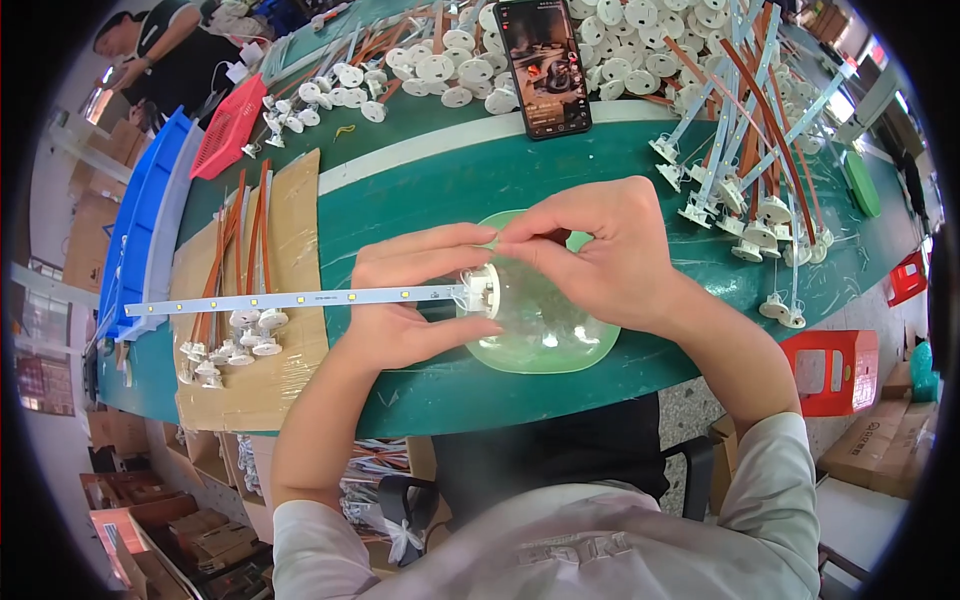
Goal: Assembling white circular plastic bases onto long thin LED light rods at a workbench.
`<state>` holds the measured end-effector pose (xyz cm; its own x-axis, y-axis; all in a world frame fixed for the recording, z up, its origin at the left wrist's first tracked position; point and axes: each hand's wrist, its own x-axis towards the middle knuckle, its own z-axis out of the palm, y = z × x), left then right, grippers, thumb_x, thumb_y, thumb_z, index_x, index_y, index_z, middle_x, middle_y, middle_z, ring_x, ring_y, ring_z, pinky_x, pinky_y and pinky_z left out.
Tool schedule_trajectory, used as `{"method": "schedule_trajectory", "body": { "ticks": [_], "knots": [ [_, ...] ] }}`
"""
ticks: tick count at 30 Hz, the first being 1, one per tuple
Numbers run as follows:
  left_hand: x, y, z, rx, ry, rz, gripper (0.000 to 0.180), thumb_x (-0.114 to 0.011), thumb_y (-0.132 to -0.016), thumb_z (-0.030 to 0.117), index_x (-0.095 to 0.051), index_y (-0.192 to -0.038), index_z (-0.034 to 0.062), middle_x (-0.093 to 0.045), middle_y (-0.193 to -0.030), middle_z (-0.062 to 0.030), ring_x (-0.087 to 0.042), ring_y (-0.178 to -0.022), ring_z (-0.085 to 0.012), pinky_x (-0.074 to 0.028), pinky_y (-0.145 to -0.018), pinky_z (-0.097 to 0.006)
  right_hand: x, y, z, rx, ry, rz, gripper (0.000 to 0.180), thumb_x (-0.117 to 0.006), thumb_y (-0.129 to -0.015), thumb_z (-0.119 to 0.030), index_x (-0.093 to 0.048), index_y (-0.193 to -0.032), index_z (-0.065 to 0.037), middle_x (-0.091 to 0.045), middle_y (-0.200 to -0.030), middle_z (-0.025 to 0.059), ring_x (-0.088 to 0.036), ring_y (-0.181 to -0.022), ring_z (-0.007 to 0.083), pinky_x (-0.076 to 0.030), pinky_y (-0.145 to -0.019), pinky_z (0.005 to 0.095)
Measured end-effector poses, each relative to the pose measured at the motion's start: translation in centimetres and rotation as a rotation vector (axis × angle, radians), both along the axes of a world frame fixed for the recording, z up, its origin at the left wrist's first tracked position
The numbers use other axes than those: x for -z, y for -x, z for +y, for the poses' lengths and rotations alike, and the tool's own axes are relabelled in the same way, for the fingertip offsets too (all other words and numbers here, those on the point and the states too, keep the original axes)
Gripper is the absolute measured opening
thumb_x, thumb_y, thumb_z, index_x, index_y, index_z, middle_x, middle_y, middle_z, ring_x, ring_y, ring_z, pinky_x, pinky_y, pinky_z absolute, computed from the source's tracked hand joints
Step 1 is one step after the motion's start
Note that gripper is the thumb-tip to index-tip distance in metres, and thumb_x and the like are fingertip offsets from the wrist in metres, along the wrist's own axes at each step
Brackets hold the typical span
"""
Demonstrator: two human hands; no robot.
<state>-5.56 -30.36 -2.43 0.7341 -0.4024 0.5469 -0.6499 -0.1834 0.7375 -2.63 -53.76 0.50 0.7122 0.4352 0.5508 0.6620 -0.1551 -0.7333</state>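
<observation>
My left hand (pixel 400 300) holds an LED strip (pixel 300 300) by the round white cap (pixel 486 293) at its end, the thumb below the cap and the fingers above. The strip points left, level, with small yellow chips along it. My right hand (pixel 600 255) is closed in a pinch at the cap's upper edge, its fingertips meeting the left fingertips. Whatever lies in the pinch is too small to make out. Beneath both hands sits a pale green shallow dish (pixel 545 350) on the green table (pixel 400 200).
Finished-looking strips with white caps lie on a cardboard sheet (pixel 300 370) at left and in a pile (pixel 750 200) at right. White round caps (pixel 640 80) heap behind a phone (pixel 545 70). A blue bin (pixel 145 220), red basket (pixel 230 130) and another person (pixel 170 55) are far left.
</observation>
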Motion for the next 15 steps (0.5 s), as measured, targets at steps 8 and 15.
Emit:
{"method": "schedule_trajectory", "body": {
  "ticks": [8, 15],
  "knots": [
    [-0.32, -0.12, 0.22, -0.024, -0.046, -0.047, 0.053, -0.094, -0.064, 0.016, -0.075, -0.111, 0.0003, -0.072, -0.117, -0.0184, -0.074, -0.096, -0.0250, -0.061, -0.081, -0.033, 0.50, -0.32, 0.22, -0.005, 0.057, -0.239, 0.010, -0.074, -0.081, 0.000, -0.076, -0.091, -0.001, -0.074, -0.079, 0.0112, -0.071, -0.068, 0.0249, -0.055, -0.061, 0.0300],
    [-0.48, -0.05, 0.28, -0.074, -0.050, -0.087, 0.051, -0.093, -0.066, 0.017, -0.075, -0.111, 0.0005, -0.073, -0.116, -0.0177, -0.074, -0.097, -0.0250, -0.061, -0.080, -0.033, 0.91, 0.06, 0.83, 0.037, 0.055, -0.308, 0.011, -0.074, -0.083, -0.001, -0.076, -0.094, -0.003, -0.075, -0.083, 0.0098, -0.073, -0.070, 0.0246, -0.056, -0.061, 0.0301]
  ]
}}
